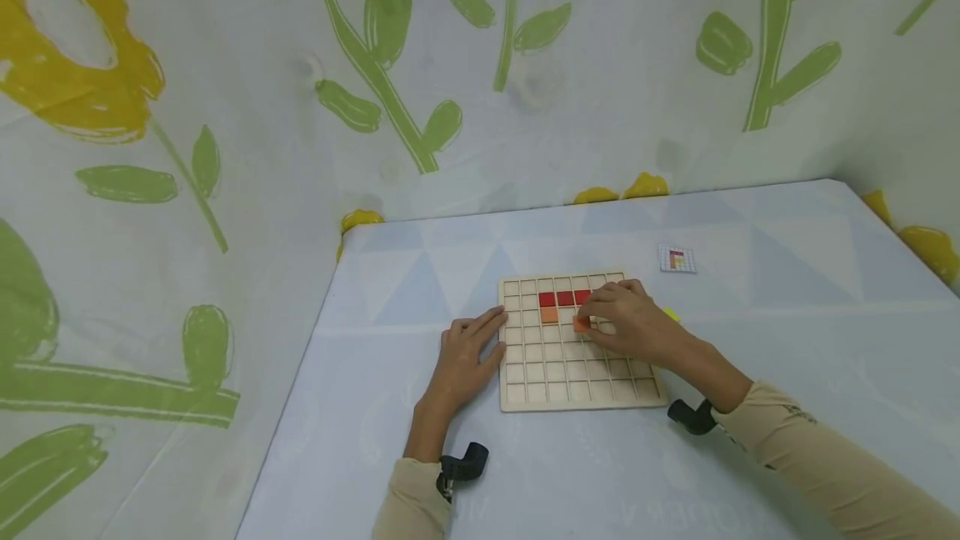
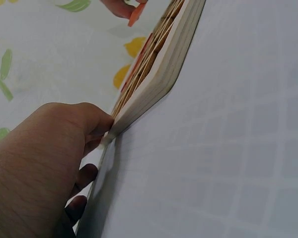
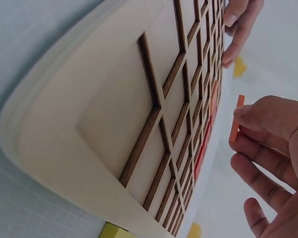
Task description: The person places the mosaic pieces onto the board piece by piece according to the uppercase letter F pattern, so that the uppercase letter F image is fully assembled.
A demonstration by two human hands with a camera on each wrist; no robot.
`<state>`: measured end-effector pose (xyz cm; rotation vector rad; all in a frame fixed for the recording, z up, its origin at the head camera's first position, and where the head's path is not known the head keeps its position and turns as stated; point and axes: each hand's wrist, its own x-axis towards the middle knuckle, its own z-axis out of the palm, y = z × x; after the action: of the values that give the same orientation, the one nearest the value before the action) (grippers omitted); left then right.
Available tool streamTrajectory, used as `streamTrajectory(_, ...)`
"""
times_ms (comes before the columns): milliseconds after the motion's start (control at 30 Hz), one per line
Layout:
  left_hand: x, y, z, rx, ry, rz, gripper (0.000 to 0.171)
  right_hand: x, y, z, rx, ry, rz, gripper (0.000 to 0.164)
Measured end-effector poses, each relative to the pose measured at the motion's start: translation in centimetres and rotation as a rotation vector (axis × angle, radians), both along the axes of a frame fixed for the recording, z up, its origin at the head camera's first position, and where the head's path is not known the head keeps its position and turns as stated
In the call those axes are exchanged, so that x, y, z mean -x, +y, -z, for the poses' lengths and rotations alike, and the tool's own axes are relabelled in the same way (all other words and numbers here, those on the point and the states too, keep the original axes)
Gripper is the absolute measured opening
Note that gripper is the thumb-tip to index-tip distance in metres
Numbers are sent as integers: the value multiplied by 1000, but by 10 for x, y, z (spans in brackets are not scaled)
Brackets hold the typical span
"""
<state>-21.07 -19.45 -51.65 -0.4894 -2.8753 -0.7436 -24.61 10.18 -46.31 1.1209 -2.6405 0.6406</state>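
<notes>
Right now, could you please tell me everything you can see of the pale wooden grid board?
The pale wooden-looking grid board lies flat on the blue-and-white patterned tabletop, with rounded corners, a plain rim and brown-sided dividers forming squarish cells. Three red square tiles show side by side in one row; in the head view, an orange square tile sits below the leftmost. The left hand touches its left edge; the right hand pinches another orange tile above it.
</notes>
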Motion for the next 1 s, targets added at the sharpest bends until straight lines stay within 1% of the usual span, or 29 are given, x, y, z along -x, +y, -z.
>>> streamTrajectory(200,-2,0,-1,-22,-17,5,48,0,0,1,-7,-11,-6,18)
streamTrajectory(400,0,0,-3,-8,13,9,48,1,-2,2,-6,-2,-4,18)
streamTrajectory(533,0,0,-2,-8,-8,-1,48,0,-4,2,-3,-4,-3,19)
streamTrajectory(633,-1,0,-2,-8,-15,-7,48,0,-5,2,2,15,-14,19)
streamTrajectory(767,-1,1,-3,-6,-1,-9,48,0,-5,3,17,48,-32,21)
streamTrajectory(1000,-1,1,-3,-7,-11,-2,48,1,-6,4,30,50,-39,20)
